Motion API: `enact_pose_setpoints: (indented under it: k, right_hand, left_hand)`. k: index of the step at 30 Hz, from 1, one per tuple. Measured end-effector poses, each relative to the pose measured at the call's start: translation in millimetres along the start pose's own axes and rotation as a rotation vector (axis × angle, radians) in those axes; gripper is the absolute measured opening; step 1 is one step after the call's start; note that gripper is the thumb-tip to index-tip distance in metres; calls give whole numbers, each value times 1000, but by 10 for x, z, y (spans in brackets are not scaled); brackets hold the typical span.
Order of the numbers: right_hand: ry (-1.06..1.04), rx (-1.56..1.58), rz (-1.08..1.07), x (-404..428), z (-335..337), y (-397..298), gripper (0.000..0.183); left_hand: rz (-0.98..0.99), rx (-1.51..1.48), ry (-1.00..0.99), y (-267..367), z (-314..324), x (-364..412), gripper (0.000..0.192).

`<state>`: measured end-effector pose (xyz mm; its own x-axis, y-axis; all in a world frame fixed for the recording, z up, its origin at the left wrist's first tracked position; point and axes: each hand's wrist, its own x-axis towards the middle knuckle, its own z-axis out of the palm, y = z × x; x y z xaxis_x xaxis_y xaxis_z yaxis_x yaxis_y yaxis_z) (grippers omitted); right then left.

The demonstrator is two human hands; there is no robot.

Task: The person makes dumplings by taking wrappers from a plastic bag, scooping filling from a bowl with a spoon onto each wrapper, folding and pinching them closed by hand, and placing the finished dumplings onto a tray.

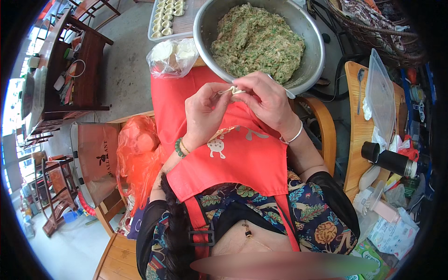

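Over the red apron, my left hand point(207, 111) and my right hand point(267, 103) pinch the two ends of a folded dough wrapper point(233, 91) between thumbs and fingertips. A metal utensil, its end point(289, 93) showing, lies along the right hand's far side; whether the hand holds it too cannot be told. Just beyond stands a large steel basin point(316, 66) holding green-flecked filling point(257, 43). To its left, a clear plastic bag point(172, 57) contains round pale wrappers. Behind that bag, rows of shaped dumplings point(168, 17) sit in a plastic tray point(152, 26).
A wooden chair arm point(323, 129) curves beside my right forearm. Farther right, a wooden table point(353, 140) bears a spoon point(359, 91), a clear lid point(381, 94) and a black flask point(393, 162). Red plastic bags point(140, 150) lie at left. A wicker basket point(381, 31) stands top right.
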<state>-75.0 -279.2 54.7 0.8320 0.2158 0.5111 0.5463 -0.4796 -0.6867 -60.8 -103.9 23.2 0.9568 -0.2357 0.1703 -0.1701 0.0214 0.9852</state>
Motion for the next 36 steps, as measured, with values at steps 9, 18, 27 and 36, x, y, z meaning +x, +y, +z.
enact_pose_setpoints:
  k: [9, 18, 27, 36]
  right_hand:
    - [-13, -77, -66, -7, 0, 87, 19]
    - [0, -63, -61, 16, -78, -1, 14]
    - [15, -73, -31, 28, 2, 26, 23]
    - [18, -144, -89, 18, 10, 32, 14]
  left_hand:
    - [77, 227, -5, -13, 23, 4, 11]
    - [-119, -283, 42, 26, 19, 9, 12]
    - [21, 26, 6, 0, 16, -5, 14]
    - [-58, -191, 46, -12, 75, -14, 12]
